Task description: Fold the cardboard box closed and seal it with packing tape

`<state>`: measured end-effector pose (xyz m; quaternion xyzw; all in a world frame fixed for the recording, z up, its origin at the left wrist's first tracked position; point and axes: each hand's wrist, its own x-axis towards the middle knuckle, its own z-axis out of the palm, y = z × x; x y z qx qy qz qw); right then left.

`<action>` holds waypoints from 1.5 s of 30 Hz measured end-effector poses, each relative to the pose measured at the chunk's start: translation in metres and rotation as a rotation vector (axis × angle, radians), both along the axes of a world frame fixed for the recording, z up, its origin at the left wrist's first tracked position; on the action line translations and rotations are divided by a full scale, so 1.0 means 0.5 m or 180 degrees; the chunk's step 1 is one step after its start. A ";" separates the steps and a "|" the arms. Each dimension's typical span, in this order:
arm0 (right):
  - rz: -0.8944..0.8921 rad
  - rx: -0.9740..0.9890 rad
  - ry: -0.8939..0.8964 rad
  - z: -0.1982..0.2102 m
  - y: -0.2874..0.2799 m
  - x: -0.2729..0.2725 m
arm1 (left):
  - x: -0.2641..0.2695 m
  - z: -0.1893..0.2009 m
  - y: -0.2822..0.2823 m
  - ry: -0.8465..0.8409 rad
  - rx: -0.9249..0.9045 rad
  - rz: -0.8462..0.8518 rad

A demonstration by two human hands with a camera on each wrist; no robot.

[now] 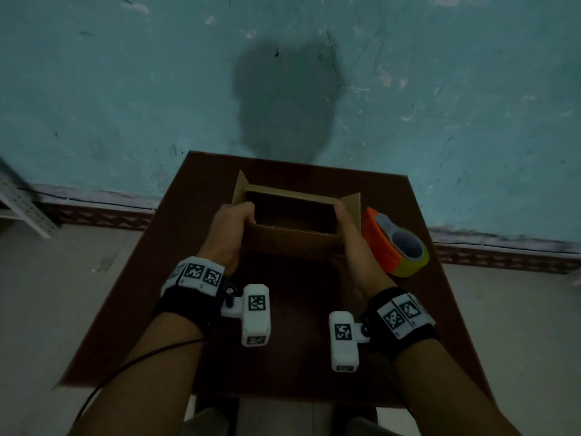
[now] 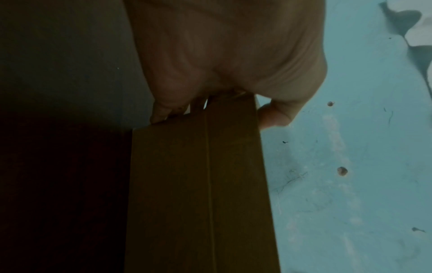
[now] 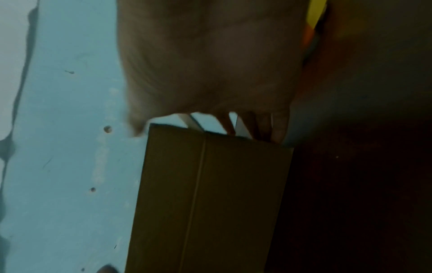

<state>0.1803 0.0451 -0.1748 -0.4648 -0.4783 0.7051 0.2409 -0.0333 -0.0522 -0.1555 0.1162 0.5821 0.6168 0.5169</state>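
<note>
The open cardboard box (image 1: 292,229) sits between both grips. Left hand (image 1: 231,229) and right hand (image 1: 352,243) each pinch an end wall, thumbs inside. Tape dispenser (image 1: 394,243) lies just right of the box

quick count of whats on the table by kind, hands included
cardboard box: 1, open at the top
tape dispenser with packing tape: 1, to the right of the box
hands: 2, left hand and right hand, each holding one end of the box
table: 1
total: 5

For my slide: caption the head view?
Both hands grip the open cardboard box beside the tape dispenser.
</note>
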 end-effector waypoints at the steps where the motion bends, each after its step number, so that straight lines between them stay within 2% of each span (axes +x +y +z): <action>1: -0.0091 -0.0035 -0.0017 -0.006 0.005 -0.001 | 0.002 0.008 -0.002 0.0048 -0.0028 -0.0039; 5: -0.0363 0.0017 -0.0078 -0.015 0.017 -0.004 | 0.007 0.020 -0.001 0.0232 -0.0102 -0.0104; 7: -0.0428 0.0035 -0.0064 -0.007 0.016 -0.007 | 0.010 0.024 -0.003 0.0510 -0.0195 -0.0124; 10: -0.0614 -0.0087 -0.0025 -0.003 0.015 -0.009 | 0.018 0.027 -0.009 0.1242 -0.0243 -0.0345; 16: -0.0713 -0.0097 0.0013 0.002 0.010 -0.006 | 0.035 0.023 -0.016 0.2989 0.0555 -0.0332; 19: -0.0830 -0.0036 -0.0106 0.004 0.009 -0.009 | 0.038 0.019 -0.012 0.3432 0.0518 -0.0496; 24: -0.0608 -0.0188 0.0053 0.020 0.001 -0.004 | 0.035 0.019 -0.006 0.3440 -0.0013 -0.0539; 27: -0.0630 -0.0127 0.0011 0.030 -0.002 -0.003 | 0.031 0.029 -0.005 0.3433 -0.0224 -0.0632; 31: -0.0760 -0.0402 0.0204 0.034 -0.002 0.000 | 0.027 0.038 -0.005 0.3371 -0.0388 -0.0829; 33: -0.0835 -0.0418 0.0138 0.030 0.003 0.001 | 0.026 0.038 -0.002 0.3403 -0.0400 -0.0882; 38: -0.0505 -0.0211 -0.0059 0.023 0.012 0.003 | 0.022 0.033 0.003 0.3433 -0.0361 -0.0890; 45: -0.0610 -0.0318 -0.0158 0.023 0.015 -0.018 | 0.029 0.037 0.012 0.3193 -0.0078 -0.0456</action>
